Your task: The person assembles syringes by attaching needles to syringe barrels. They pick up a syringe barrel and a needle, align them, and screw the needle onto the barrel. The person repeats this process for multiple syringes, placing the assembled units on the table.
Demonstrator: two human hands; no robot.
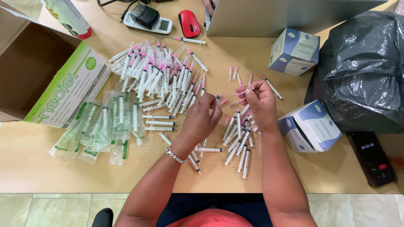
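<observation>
at the far left an open cardboard box [25, 71] leans beside a green and white carton [69, 90], and below them lie sealed syringe packets [105, 126] in a loose fan; a careless elbow sweep there could push them off the table edge [63, 176]. next comes the big heap of pink-capped syringes [162, 77], stacked crosswise, so any nudge may roll some toward the red mouse [189, 23] or out of reach.

the left hand [202, 120], with a bracelet [174, 156] at the wrist, is pinched narrow on a small syringe piece [218, 98], held just above the table between the two piles. the right hand [261, 101] is closed in a fingertip pinch on a pink-capped needle [243, 91] close to that piece. the two are near but i cannot tell if they touch. the risk here, as i judge it, is a slip: if the cap comes loose the needle tip could prick a finger, or the small part could drop among the loose pink caps [235, 73].

below the right hand sits a smaller pile of syringes [239, 141], just beside the forearm, easy to scatter. further right, two blue and white boxes [309, 126] and a black plastic bag [362, 71] crowd the table, and a black timer [372, 157] lies near the edge.
</observation>
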